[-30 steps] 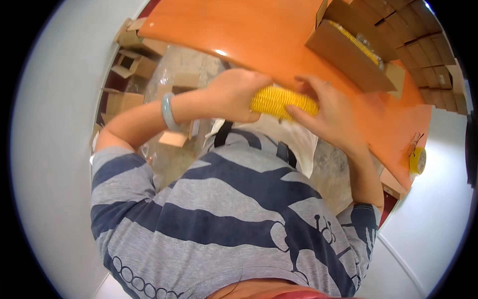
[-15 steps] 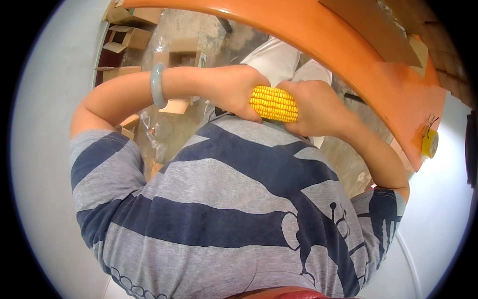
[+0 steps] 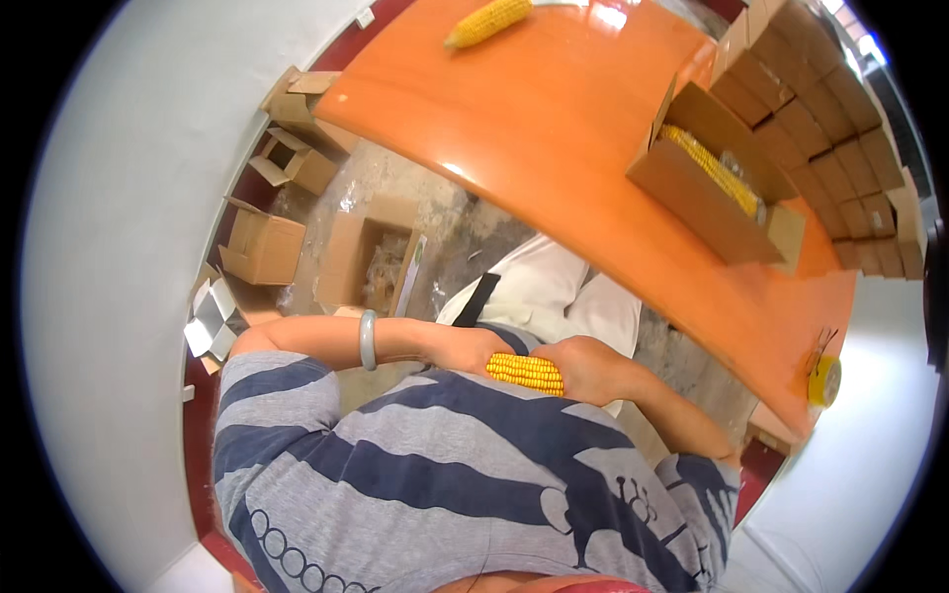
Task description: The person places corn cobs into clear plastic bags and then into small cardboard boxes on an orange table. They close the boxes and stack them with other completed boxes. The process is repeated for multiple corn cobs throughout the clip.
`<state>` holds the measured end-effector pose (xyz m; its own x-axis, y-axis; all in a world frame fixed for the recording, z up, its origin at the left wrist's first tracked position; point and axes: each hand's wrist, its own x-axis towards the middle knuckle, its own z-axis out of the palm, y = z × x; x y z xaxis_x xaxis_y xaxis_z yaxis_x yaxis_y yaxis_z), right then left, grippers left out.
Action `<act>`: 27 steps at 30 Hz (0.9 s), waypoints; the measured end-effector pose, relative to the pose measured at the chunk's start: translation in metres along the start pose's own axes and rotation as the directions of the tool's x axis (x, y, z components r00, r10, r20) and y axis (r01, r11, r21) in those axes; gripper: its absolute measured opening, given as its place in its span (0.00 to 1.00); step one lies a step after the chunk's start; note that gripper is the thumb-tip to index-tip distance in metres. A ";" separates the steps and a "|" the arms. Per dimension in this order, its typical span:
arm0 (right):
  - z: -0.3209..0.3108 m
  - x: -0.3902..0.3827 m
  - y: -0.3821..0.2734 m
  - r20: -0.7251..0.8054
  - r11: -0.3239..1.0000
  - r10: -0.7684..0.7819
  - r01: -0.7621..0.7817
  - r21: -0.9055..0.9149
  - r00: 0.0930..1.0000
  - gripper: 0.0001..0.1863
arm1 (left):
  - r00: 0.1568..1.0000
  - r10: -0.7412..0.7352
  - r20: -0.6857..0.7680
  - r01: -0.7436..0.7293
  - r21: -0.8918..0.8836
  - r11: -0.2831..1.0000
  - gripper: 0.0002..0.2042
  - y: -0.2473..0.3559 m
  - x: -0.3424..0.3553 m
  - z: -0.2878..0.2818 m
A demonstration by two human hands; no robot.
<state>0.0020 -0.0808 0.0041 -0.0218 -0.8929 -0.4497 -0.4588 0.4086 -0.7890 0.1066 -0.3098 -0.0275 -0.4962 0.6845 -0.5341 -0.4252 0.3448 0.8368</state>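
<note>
A yellow corn cob (image 3: pixel 526 374) is held crosswise close to my belly, its rows of kernels showing between my hands. Its left end is inside my left hand (image 3: pixel 469 348), whose fingers are closed around it. My right hand (image 3: pixel 585 370) grips the other end, with the fingertips mostly hidden. Another corn cob (image 3: pixel 491 22) lies by itself at the far side of the orange table (image 3: pixel 494 119). To the right on that table, an open cardboard box (image 3: pixel 692 212) has corn (image 3: pixel 714 170) in it, with clear plastic beside it.
Brown cartons (image 3: pixel 820 128) are stacked at the far right. Scissors (image 3: pixel 819 348) and a yellow tape roll (image 3: pixel 824 381) are at the table's right end. Several opened boxes stand on the floor at left, including one carton (image 3: pixel 346 259) with clear plastic inside.
The view has tilted up, so more of the table, the box of corn and the lone cob show. Both hands still hold the corn cob, now lower in the picture.
</note>
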 end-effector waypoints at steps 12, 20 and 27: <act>-0.092 -0.005 -0.038 -0.896 0.934 -0.329 -0.039 -0.356 0.298 0.30 | 0.413 0.308 -0.857 -0.292 0.196 0.936 0.30 0.092 -0.070 -0.167; -0.039 0.012 0.037 -0.930 0.920 -0.191 -0.271 -0.281 0.315 0.25 | -0.123 0.582 -0.804 0.287 0.532 0.797 0.30 0.054 -0.078 -0.378; -0.035 0.014 0.043 -0.935 0.918 -0.215 -0.267 -0.292 0.282 0.23 | -0.129 0.545 -0.828 0.401 0.459 0.793 0.25 0.063 -0.033 -0.418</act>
<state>-0.0491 -0.0824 -0.0212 -0.7378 -0.5164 0.4347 -0.6750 0.5585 -0.4821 -0.2204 -0.5795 -0.0077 -0.7946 -0.4329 0.4257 -0.1885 0.8425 0.5047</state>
